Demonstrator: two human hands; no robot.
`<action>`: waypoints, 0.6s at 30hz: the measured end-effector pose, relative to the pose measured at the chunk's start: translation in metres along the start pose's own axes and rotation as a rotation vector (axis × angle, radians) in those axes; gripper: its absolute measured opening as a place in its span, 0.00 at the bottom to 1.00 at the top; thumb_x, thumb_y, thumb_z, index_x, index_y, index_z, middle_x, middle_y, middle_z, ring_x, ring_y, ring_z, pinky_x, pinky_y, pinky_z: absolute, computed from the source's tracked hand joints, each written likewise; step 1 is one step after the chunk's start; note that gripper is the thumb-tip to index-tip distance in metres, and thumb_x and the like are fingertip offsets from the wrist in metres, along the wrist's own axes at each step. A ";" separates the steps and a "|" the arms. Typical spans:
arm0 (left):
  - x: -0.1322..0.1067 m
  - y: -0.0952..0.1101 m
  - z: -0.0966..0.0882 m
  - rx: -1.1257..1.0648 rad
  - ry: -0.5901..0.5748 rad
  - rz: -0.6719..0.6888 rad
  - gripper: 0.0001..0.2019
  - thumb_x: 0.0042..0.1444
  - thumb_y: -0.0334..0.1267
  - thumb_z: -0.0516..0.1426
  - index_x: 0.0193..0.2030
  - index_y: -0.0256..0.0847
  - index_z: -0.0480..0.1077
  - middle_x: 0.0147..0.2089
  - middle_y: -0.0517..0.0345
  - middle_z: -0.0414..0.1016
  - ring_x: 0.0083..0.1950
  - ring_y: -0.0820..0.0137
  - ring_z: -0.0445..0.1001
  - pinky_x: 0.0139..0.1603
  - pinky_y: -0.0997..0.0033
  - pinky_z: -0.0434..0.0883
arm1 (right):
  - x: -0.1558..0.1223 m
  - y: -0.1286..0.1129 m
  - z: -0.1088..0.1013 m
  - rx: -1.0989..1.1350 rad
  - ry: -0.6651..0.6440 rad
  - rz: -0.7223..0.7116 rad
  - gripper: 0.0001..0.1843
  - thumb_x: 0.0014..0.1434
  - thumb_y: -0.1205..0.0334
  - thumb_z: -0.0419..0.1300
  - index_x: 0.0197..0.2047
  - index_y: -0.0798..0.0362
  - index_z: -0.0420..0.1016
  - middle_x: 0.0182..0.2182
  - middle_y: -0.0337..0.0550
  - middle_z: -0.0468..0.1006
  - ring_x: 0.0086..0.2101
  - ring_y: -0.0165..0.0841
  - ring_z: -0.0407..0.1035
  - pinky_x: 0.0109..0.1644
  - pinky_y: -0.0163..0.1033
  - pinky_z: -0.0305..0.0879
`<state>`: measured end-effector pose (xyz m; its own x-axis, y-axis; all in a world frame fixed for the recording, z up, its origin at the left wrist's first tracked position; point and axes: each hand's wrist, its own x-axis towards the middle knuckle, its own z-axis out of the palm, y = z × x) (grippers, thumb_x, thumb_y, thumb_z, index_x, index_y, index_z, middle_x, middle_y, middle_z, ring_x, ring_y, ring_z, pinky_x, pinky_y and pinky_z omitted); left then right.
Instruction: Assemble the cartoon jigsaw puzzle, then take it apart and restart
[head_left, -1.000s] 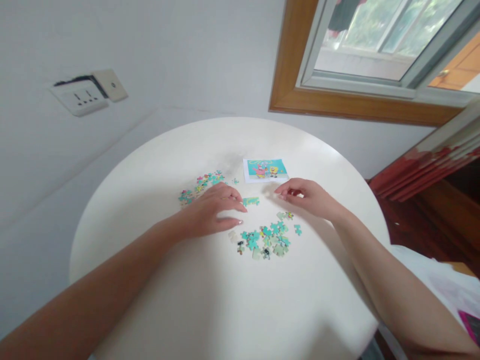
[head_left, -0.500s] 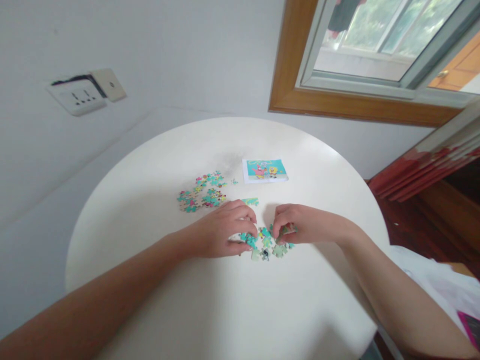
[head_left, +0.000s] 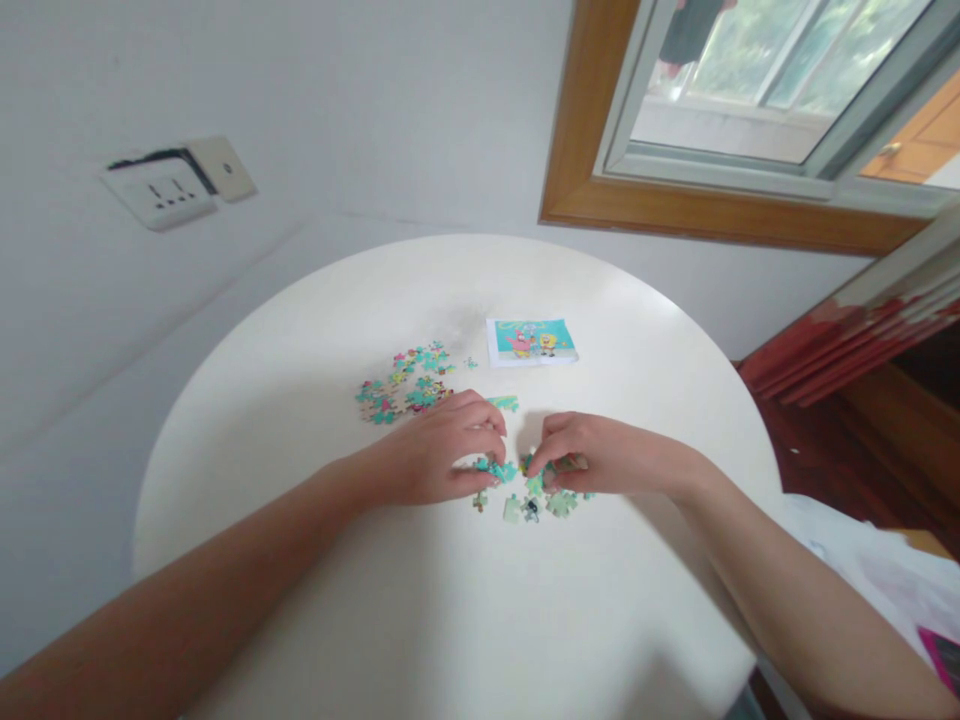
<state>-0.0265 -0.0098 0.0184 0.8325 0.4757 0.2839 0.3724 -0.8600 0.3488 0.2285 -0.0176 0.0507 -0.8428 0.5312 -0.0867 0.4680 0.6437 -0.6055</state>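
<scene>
In the head view, the left hand (head_left: 441,452) is curved over the surface (head_left: 450,620), thumb and fingers apart around teal puzzle pieces (head_left: 505,471) at the left of the near cluster (head_left: 559,504); whether it pinches one cannot be told. The right hand (head_left: 600,452) reaches in from the right, fingers bent down among that cluster's pieces, partly hiding them; its grip cannot be told either. Pale pieces and one with a black mark (head_left: 531,510) lie on the cluster's near side. Beyond the hands sits a short teal-and-yellow strip (head_left: 505,403), a picture sheet (head_left: 532,341) farther back, and another pile (head_left: 427,392) far left.
</scene>
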 end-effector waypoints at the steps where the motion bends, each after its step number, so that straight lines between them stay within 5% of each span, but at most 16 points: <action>1: 0.000 -0.001 0.000 0.001 -0.003 -0.004 0.05 0.57 0.37 0.60 0.41 0.44 0.73 0.48 0.53 0.71 0.52 0.63 0.67 0.57 0.61 0.60 | 0.000 0.000 0.000 -0.001 0.004 -0.005 0.12 0.58 0.68 0.61 0.44 0.47 0.81 0.34 0.41 0.72 0.33 0.30 0.68 0.39 0.34 0.65; 7: -0.002 -0.002 -0.001 -0.005 -0.007 -0.008 0.05 0.56 0.38 0.61 0.38 0.43 0.73 0.48 0.54 0.72 0.52 0.63 0.67 0.56 0.62 0.60 | 0.002 0.000 0.004 0.003 -0.005 -0.029 0.15 0.56 0.76 0.59 0.42 0.51 0.80 0.34 0.42 0.72 0.35 0.30 0.69 0.40 0.34 0.65; 18: -0.001 -0.002 0.000 -0.031 -0.011 -0.009 0.05 0.56 0.38 0.62 0.38 0.43 0.72 0.48 0.54 0.72 0.52 0.63 0.68 0.56 0.63 0.59 | 0.005 -0.002 0.002 0.050 -0.035 0.035 0.12 0.52 0.75 0.62 0.40 0.55 0.78 0.36 0.43 0.73 0.35 0.29 0.68 0.39 0.33 0.64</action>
<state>-0.0280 -0.0087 0.0174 0.8334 0.4816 0.2710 0.3677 -0.8493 0.3788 0.2229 -0.0176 0.0504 -0.8356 0.5323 -0.1355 0.4837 0.5963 -0.6406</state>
